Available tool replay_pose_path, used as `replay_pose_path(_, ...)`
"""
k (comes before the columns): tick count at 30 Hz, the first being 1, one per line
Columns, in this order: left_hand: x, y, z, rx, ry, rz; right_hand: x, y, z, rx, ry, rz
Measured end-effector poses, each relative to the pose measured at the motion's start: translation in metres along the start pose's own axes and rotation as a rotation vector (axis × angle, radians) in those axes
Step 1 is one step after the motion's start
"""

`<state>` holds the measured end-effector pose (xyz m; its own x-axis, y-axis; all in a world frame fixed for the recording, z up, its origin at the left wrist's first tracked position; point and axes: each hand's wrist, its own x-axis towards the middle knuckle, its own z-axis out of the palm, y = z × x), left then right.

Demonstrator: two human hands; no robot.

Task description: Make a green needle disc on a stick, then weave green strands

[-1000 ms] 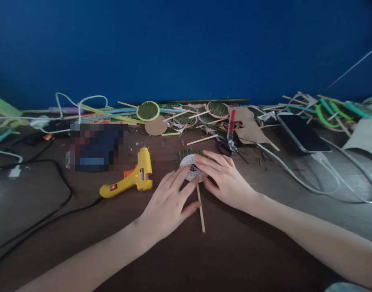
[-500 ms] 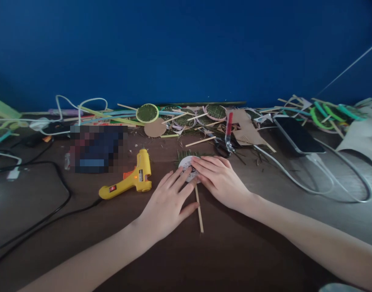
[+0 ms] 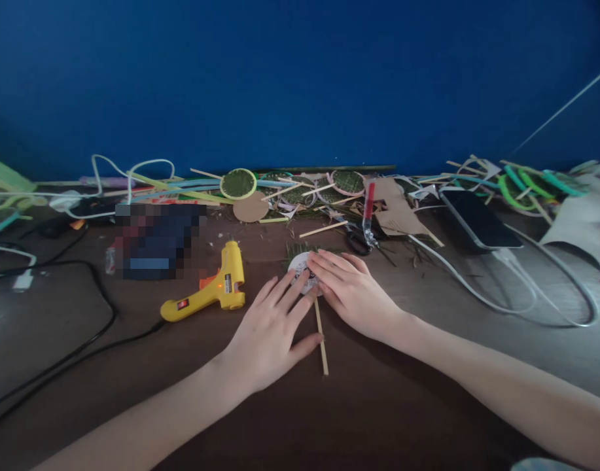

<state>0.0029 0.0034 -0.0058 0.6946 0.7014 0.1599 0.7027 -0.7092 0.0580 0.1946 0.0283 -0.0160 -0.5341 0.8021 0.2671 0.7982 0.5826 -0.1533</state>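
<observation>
A round white paper disc (image 3: 300,263) with a dark printed pattern lies on the table, over a piece of green woven leaf (image 3: 294,251) that shows at its far edge. From under the disc a thin wooden stick (image 3: 322,353) points toward me. My left hand (image 3: 270,327) rests flat with fingers spread, fingertips on the disc's left and near part and thumb at the stick. Across the disc's right side lie the outstretched fingers of my right hand (image 3: 356,294). To the left of my left hand is a yellow hot glue gun (image 3: 224,281) on its side, a small orange light showing.
Along the blue wall (image 3: 300,78) lie several small round woven fans (image 3: 238,184), a cardboard disc (image 3: 250,207), strips and sticks. Scissors (image 3: 357,239) and a red-handled cutter (image 3: 369,203) lie beyond my hands. A phone (image 3: 481,218) with a white cable is at right. A blurred dark object (image 3: 157,242) sits left.
My right fingers have shifted very slightly on the disc. My left hand, the stick and the glue gun look the same, apart from a small shift of the view.
</observation>
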Motion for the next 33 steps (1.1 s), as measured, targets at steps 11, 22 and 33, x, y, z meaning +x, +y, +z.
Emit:
replay_pose_path(11,-0.0010,0.0003,-0.0018,-0.006,-0.015,-0.004,-0.0001,-0.0004,-0.0002,0.014,-0.043,-0.021)
replay_pose_path(22,-0.0010,0.0001,-0.0002,-0.006,-0.014,-0.006,0.0001,-0.0006,-0.0015,-0.043,-0.096,-0.038)
replay_pose_path(33,-0.0019,0.0003,-0.0001,-0.022,-0.023,-0.015,0.0009,-0.0013,-0.0020,-0.030,-0.093,-0.042)
